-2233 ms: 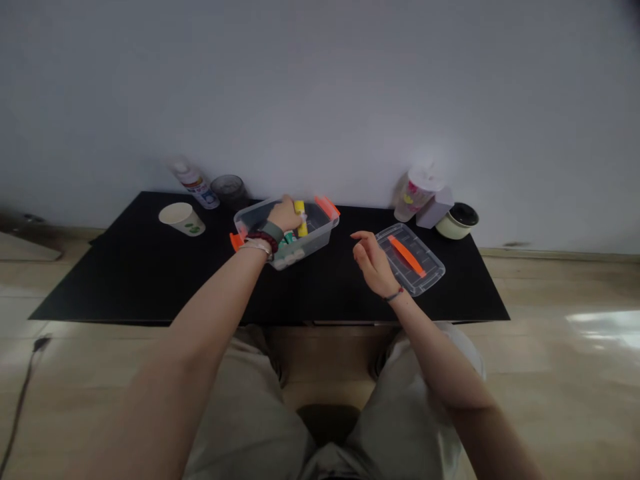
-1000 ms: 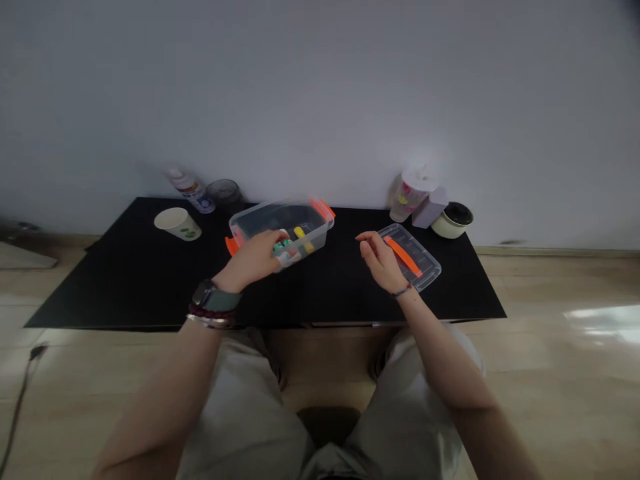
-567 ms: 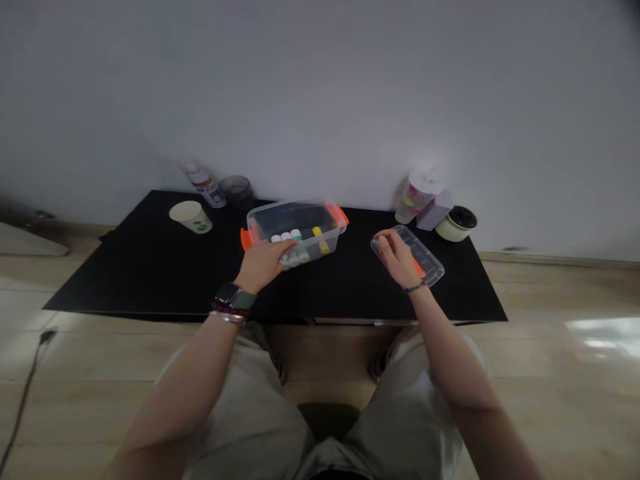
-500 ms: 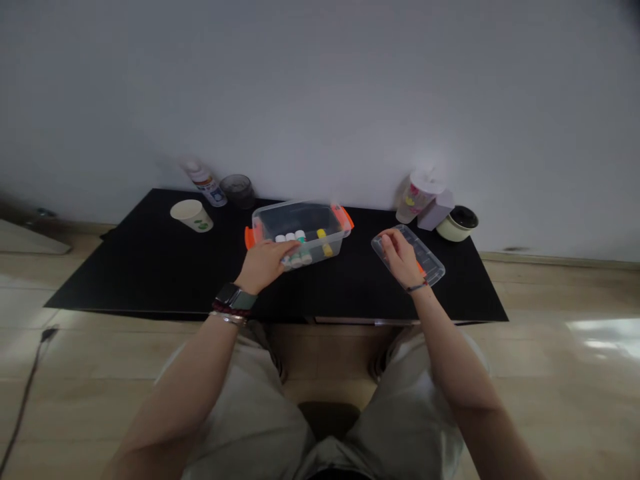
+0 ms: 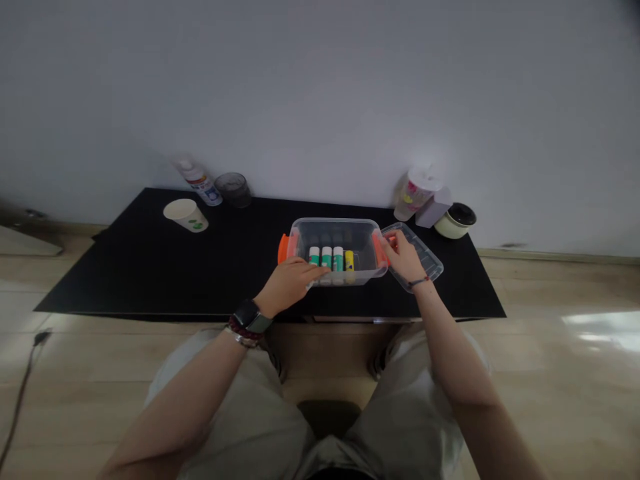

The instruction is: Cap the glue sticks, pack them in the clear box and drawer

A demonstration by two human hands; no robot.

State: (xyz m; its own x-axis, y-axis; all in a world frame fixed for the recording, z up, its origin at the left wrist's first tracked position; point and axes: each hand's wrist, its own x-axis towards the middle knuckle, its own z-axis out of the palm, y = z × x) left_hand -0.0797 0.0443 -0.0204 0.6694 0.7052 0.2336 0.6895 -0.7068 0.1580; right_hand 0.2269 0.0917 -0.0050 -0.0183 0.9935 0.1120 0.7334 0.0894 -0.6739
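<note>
Inside the clear tub (image 5: 365, 233), green-labelled glue sticks (image 5: 326, 257).

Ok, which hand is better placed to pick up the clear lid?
Probably the right hand: its fingers are on the clear lid, beside the plastic box. The left hand rests on the box's front edge, further from the lid.

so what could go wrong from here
The sticks sit in a tight row in the open box, so a knock from the left hand on its front edge could tip them over. The right hand is at the orange handle, right by the lid, so the lid might get pushed along or caught. The box also looks fairly near the table's front edge, so a careless slide might bring it close to dropping.
</note>
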